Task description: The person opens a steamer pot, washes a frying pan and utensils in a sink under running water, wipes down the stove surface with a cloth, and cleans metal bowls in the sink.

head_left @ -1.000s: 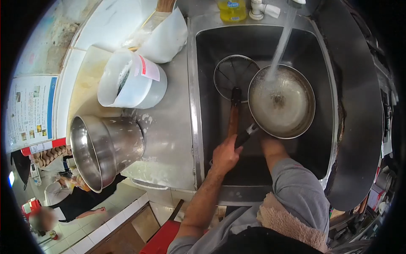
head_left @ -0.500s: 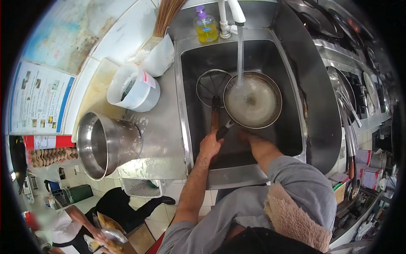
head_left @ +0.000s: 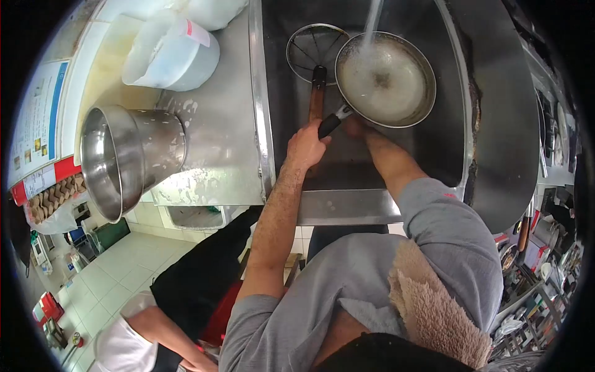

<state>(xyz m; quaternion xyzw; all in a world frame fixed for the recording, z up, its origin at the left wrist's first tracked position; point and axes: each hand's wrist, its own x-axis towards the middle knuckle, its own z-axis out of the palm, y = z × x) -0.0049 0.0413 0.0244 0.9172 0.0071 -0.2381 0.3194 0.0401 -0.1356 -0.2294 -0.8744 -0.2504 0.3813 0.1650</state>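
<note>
A frying pan (head_left: 393,84) with whitish, cloudy water in it is held over the dark sink. Running water (head_left: 372,25) falls into its upper left part. My left hand (head_left: 305,146) is closed around the pan's black handle (head_left: 333,122). Under that hand runs the wooden handle (head_left: 316,102) of a round wire-spoked tool (head_left: 317,49); whether I grip it too is unclear. My right hand (head_left: 356,128) reaches beneath the near edge of the pan. Its fingers are hidden in shadow and behind the pan.
Left of the sink (head_left: 350,201), a steel pot (head_left: 152,146) lies on its side on the wet counter (head_left: 223,136). Behind it stands a white plastic tub (head_left: 180,59). Another person's arm (head_left: 167,335) shows at lower left, beside a dark-clothed leg.
My view has tilted downward, so the sink and pan sit higher and the faucet and soap bottle are out of sight. The other person has shifted closer. My left hand keeps the pan handle.
</note>
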